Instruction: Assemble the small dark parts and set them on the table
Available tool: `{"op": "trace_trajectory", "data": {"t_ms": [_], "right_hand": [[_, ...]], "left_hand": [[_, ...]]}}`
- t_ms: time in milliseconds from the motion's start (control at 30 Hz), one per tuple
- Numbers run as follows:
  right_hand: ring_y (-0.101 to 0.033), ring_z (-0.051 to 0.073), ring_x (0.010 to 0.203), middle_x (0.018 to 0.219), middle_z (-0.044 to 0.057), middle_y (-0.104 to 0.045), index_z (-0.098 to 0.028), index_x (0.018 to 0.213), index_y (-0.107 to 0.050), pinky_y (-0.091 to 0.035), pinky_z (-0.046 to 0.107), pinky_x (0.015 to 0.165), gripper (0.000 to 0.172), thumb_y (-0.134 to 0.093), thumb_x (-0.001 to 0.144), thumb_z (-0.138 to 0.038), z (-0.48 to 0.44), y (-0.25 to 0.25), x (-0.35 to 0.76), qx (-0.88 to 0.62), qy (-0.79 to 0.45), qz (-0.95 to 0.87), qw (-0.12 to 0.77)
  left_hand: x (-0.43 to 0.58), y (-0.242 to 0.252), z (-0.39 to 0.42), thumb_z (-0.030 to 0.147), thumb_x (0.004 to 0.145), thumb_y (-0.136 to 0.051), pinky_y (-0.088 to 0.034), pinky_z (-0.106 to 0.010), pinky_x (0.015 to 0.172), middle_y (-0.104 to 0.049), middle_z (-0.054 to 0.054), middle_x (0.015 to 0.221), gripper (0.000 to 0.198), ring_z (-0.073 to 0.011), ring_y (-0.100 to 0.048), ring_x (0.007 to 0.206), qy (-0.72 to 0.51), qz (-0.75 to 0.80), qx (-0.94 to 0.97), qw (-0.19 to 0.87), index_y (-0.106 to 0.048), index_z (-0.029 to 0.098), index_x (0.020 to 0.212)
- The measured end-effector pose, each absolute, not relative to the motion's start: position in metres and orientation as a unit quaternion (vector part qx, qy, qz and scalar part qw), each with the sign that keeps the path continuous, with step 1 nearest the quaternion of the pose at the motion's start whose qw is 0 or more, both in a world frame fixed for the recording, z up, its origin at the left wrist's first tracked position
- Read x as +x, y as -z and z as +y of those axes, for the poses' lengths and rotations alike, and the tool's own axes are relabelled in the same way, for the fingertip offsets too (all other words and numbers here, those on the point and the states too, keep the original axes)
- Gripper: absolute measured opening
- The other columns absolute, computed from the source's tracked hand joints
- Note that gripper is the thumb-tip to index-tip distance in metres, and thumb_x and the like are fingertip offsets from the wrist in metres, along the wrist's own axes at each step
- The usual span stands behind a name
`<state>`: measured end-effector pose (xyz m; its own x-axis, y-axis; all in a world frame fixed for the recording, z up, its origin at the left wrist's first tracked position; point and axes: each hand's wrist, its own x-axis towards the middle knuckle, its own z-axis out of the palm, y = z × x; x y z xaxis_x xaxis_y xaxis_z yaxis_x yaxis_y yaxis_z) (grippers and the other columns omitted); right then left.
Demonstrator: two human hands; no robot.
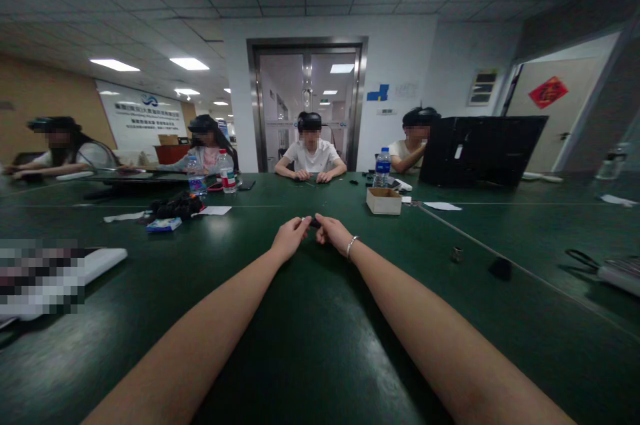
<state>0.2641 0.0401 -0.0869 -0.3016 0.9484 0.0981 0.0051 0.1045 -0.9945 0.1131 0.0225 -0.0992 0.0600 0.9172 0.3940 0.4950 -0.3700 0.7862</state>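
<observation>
My left hand (pixel 291 238) and my right hand (pixel 334 233) meet over the middle of the green table (pixel 320 318), arms stretched forward. Between their fingertips is a small dark object (pixel 315 222), too small and too covered by fingers to name. Both hands are closed, with thumbs and fingers pinching it from either side. A silver bracelet (pixel 353 246) circles my right wrist.
An open cardboard box (pixel 384 201) and a water bottle (pixel 383 168) stand ahead on the right, near a black monitor (pixel 480 150). A small metal piece (pixel 457 254) and a black item (pixel 501 269) lie right. Left are two bottles, black cords (pixel 177 206) and a blue packet (pixel 164 225). Several people sit opposite.
</observation>
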Motion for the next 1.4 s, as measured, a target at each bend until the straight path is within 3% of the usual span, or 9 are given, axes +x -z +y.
{"op": "trace_trajectory", "data": {"t_ms": [100, 300, 567, 1400], "right_hand": [[-0.045, 0.007, 0.034, 0.040, -0.002, -0.054, -0.015, 0.070, -0.047, -0.035, 0.016, 0.039, 0.027, -0.047, 0.086, -0.037, 0.041, 0.089, 0.263, -0.399, -0.533, -0.604, 0.439], [-0.045, 0.007, 0.032, 0.039, -0.002, -0.052, -0.016, 0.067, -0.045, -0.035, 0.017, 0.038, 0.026, -0.045, 0.087, -0.034, 0.043, 0.089, 0.263, -0.406, -0.544, -0.577, 0.454], [-0.047, 0.008, 0.033, 0.040, -0.002, -0.054, -0.016, 0.071, -0.046, -0.035, 0.016, 0.037, 0.024, -0.045, 0.087, -0.034, 0.042, 0.089, 0.264, -0.407, -0.545, -0.574, 0.455], [-0.047, 0.008, 0.034, 0.040, -0.001, -0.054, -0.016, 0.069, -0.047, -0.035, 0.017, 0.038, 0.027, -0.045, 0.087, -0.035, 0.051, 0.096, 0.264, -0.405, -0.542, -0.581, 0.452]], "left_hand": [[0.113, 0.098, 0.021, 0.056, 0.080, -0.033, -0.040, -0.024, 0.061, -0.057, 0.001, 0.064, 0.044, -0.0122, -0.054, 0.061, -0.456, 0.514, 0.695, 0.211, -0.056, 0.018, 0.074], [0.114, 0.095, 0.013, 0.047, 0.083, -0.036, -0.039, -0.023, 0.062, -0.059, 0.001, 0.068, 0.033, -0.0122, -0.053, 0.063, -0.419, 0.512, 0.730, 0.168, -0.056, 0.021, 0.083], [0.117, 0.088, 0.004, 0.034, 0.083, -0.041, -0.040, -0.025, 0.067, -0.060, -0.003, 0.096, 0.022, -0.0146, -0.054, 0.079, -0.421, 0.516, 0.743, 0.064, -0.056, 0.023, 0.096], [0.122, 0.080, -0.007, 0.026, 0.083, -0.042, -0.043, -0.026, 0.071, -0.059, -0.003, 0.102, 0.022, -0.0151, -0.056, 0.084, -0.388, 0.547, 0.741, 0.030, -0.053, 0.025, 0.102]]}}
